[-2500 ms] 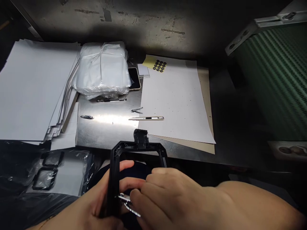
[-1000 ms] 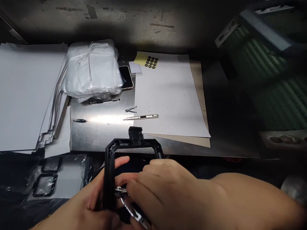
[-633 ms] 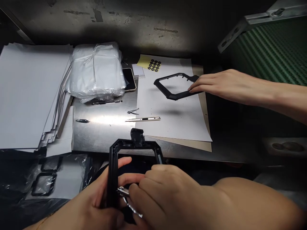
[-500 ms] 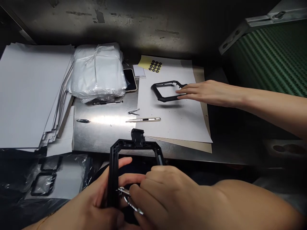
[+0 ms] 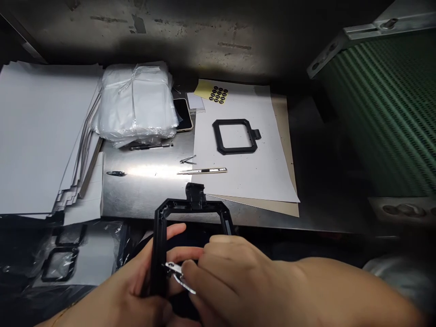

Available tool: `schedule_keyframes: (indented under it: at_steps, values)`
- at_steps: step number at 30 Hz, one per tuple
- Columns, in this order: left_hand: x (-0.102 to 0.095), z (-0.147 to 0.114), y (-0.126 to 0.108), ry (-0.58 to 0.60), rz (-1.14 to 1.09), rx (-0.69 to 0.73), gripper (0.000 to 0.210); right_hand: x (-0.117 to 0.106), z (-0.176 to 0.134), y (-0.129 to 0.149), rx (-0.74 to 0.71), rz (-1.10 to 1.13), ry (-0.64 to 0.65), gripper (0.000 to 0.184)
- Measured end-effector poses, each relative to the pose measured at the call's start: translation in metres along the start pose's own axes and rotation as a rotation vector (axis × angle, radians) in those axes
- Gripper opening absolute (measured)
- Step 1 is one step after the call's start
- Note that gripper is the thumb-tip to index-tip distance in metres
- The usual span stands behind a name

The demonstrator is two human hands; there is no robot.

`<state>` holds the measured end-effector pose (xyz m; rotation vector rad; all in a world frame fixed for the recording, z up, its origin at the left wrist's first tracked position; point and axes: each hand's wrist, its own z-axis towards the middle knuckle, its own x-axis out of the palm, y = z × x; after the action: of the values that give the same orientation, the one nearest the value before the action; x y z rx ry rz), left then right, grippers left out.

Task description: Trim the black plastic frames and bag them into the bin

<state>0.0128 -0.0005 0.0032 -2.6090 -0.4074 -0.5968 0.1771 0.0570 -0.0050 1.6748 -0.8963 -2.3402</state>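
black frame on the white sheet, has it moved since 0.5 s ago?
Yes. The loose black frame was tilted under a co-worker's hand; it now lies flat on the white sheet, slightly nearer the sticker sheet, hand gone.

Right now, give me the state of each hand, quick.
Left hand: closed on the black frame, gripping its left side.
Right hand: fingers pinched on metal tweezers, tips at the frame's left bar.

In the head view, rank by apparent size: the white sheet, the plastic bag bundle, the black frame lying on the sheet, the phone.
1. white sheet
2. plastic bag bundle
3. black frame
4. phone, partly hidden
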Motion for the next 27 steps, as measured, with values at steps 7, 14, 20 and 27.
schedule_keyframes:
  at_steps: [7, 14, 20, 27]
  values:
    - [-0.010, 0.005, 0.004, 0.069, 0.088, 0.042, 0.072, -0.005, 0.000, -0.002, 0.051, 0.134, -0.045, 0.017]
    - [-0.009, 0.008, 0.004, 0.006, 0.125, -0.036, 0.077, -0.004, 0.007, 0.002, 0.042, 0.120, 0.076, 0.021]
    - [-0.013, 0.008, 0.007, 0.050, 0.094, 0.065, 0.066, 0.008, 0.001, 0.003, 0.075, -0.007, 0.006, 0.024]
    - [-0.009, 0.009, 0.009, 0.122, -0.109, 0.012, 0.065, -0.007, 0.005, 0.005, 0.078, 0.059, 0.223, 0.027]
